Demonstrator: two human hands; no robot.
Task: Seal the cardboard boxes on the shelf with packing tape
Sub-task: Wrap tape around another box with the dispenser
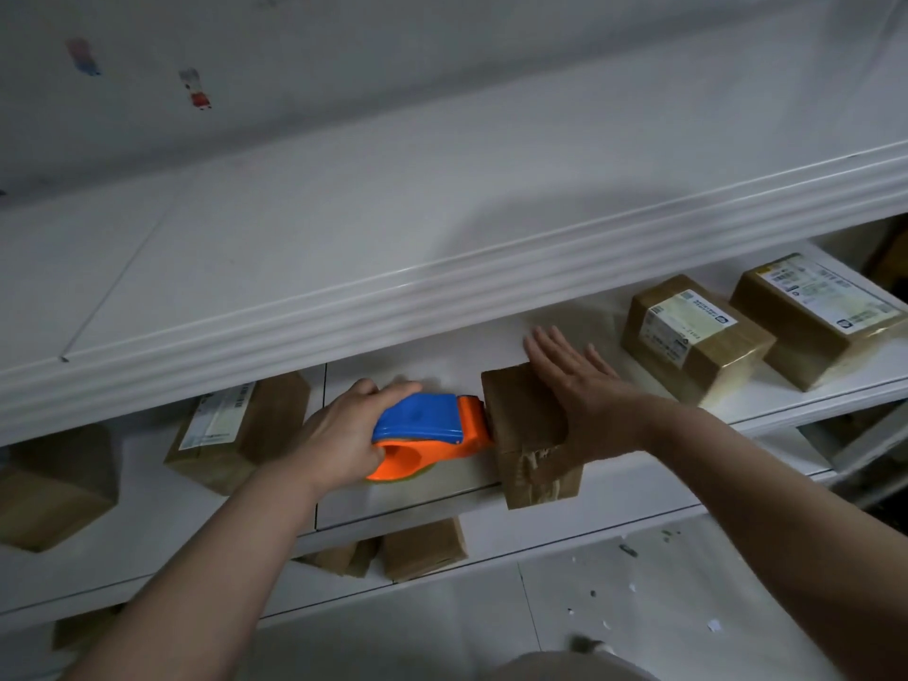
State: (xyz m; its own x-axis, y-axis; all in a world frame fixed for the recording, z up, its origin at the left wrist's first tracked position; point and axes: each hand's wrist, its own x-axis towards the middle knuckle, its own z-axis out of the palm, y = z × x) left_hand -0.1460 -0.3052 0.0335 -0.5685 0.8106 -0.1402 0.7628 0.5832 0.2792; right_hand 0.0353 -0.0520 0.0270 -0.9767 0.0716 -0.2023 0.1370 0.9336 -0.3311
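Note:
A small brown cardboard box [525, 425] stands at the front edge of the white middle shelf [638, 474], its front face wrinkled with tape. My right hand [580, 385] lies flat on its top right side with straight fingers. My left hand [339, 435] grips an orange and blue tape dispenser [427, 430], whose nose touches the box's left side.
Two labelled, taped boxes [688, 336] [815, 312] sit on the same shelf to the right. Two more boxes [236, 430] [54, 484] sit to the left. Smaller boxes [422, 548] lie on the shelf below. The upper shelf's thick rim [442, 297] overhangs the work area. Paper scraps litter the floor [638, 597].

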